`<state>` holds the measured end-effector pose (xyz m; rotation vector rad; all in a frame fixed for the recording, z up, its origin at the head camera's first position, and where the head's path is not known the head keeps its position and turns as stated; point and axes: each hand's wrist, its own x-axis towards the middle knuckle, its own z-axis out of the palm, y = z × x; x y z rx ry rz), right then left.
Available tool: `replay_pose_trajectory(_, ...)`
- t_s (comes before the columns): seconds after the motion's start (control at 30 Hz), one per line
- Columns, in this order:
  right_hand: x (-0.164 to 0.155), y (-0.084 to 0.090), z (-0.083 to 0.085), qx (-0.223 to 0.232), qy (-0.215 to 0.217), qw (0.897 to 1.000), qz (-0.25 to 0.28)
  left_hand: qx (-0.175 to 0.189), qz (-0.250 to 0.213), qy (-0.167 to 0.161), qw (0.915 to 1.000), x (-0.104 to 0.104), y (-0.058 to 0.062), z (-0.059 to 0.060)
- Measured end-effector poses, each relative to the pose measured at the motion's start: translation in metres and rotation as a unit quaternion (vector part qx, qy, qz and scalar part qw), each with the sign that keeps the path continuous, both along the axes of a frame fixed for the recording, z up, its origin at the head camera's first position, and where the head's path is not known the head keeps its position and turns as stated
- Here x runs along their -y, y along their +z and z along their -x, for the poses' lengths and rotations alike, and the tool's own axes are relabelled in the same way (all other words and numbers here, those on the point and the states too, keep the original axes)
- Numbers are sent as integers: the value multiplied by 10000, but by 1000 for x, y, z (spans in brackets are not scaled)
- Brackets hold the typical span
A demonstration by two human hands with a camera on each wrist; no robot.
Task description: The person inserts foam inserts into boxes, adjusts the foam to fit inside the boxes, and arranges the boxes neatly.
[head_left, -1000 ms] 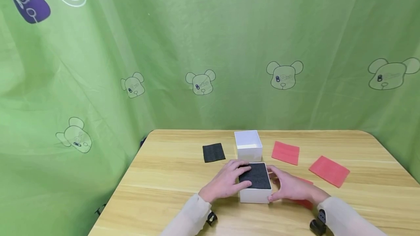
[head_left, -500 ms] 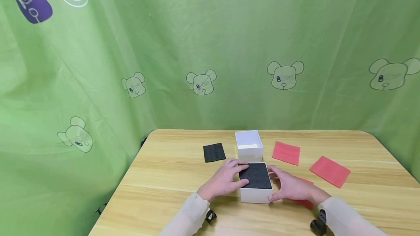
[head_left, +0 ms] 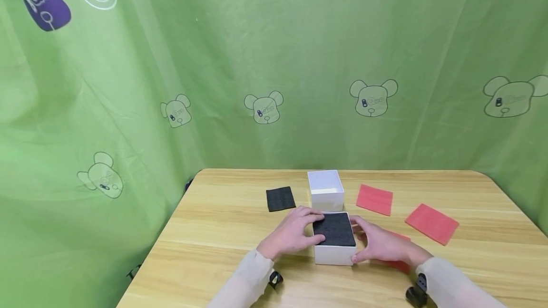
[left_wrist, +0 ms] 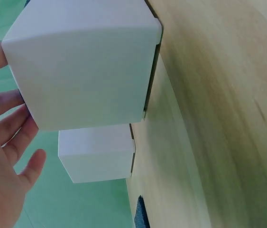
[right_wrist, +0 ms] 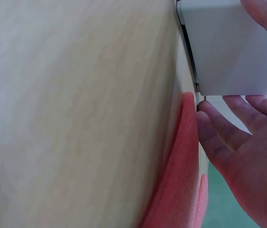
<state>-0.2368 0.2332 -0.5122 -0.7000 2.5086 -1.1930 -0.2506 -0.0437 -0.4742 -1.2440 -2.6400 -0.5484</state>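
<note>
A white square box (head_left: 335, 255) stands on the table with a black felt-like square (head_left: 337, 230) across its top, inside the rim. My left hand (head_left: 292, 233) touches the left part of that square with fingertips and thumb. In the left wrist view its fingers reach over the upper edge of the box (left_wrist: 81, 80). On the other side, my right hand (head_left: 378, 243) holds the box, thumb at the near right corner and fingers along the right side toward the back. The right wrist view shows its fingers (right_wrist: 223, 126) low beside the box wall (right_wrist: 237, 52).
Behind it stands another white box (head_left: 327, 200), uncovered. A black square (head_left: 280, 199) lies to its left. Two red squares (head_left: 374, 199) lie to the right on the wooden table (head_left: 214, 232), and another red square (head_left: 399, 266) is partly hidden under my right hand. A green curtain hangs behind.
My left fingertips have drawn back slightly to the left over the black square, showing more of it. The right hand keeps its hold, and the boxes stay in place.
</note>
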Motion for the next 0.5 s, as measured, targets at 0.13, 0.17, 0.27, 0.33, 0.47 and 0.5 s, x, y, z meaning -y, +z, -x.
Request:
replay_pose_trajectory(0.13, 0, 1, 0, 30, -25, 10000, -28, 56, 36, -51, 10000, -4, 4, 0)
replay_pose_trajectory(0.17, -1, 1, 0, 39, -44, 10000, -51, 57, 25, -78, 9999, -5, 4, 0)
replay_pose_trajectory(0.27, -1, 2, 0, 12, -44, 10000, -89, 25, 49, -169, 9998, -11, 4, 1)
replay_pose_trajectory(0.33, -1, 1, 1, -4, -30, 10000, -64, -13, 86, -222, 9997, -14, 4, 2)
replay_pose_trajectory(0.47, -1, 1, 0, -52, 10, 10000, -57, -36, 185, -239, 9995, -18, 3, 3)
replay_pose_trajectory(0.5, -1, 1, 0, -50, 29, 10000, -39, -11, 204, -229, 9995, -19, 3, 3)
